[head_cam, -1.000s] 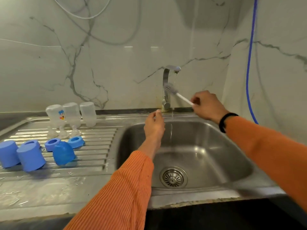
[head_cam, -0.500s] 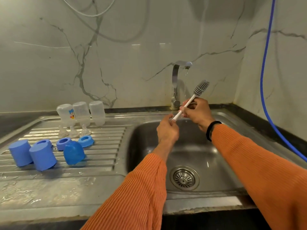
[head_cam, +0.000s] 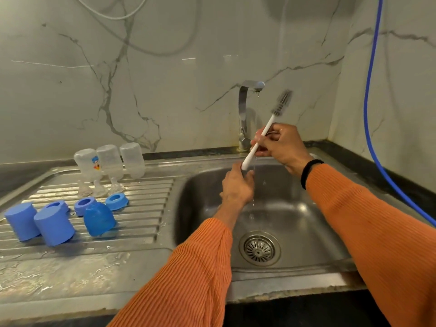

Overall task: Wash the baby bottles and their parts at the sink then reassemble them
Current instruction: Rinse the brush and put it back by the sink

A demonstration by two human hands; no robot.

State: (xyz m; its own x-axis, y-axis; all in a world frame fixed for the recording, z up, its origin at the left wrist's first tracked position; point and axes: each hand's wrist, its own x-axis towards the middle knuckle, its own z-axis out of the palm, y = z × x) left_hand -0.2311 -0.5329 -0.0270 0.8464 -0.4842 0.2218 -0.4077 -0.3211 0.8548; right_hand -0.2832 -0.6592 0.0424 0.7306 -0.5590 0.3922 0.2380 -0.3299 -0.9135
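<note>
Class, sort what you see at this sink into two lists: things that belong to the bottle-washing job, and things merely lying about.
Belongs to the job:
bottle brush, held by right hand
three clear bottles
teats
blue rings
blue caps
tap
sink

Just lying about:
blue hose
grey cable

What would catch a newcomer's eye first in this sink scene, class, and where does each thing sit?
First, the bottle brush, held bristles-up over the sink basin: the right hand grips its white handle and the left hand touches its lower end. Next, the bright blue caps and blue rings on the ribbed drainboard to the left. Behind them stand three clear bottles, upside down.
</note>
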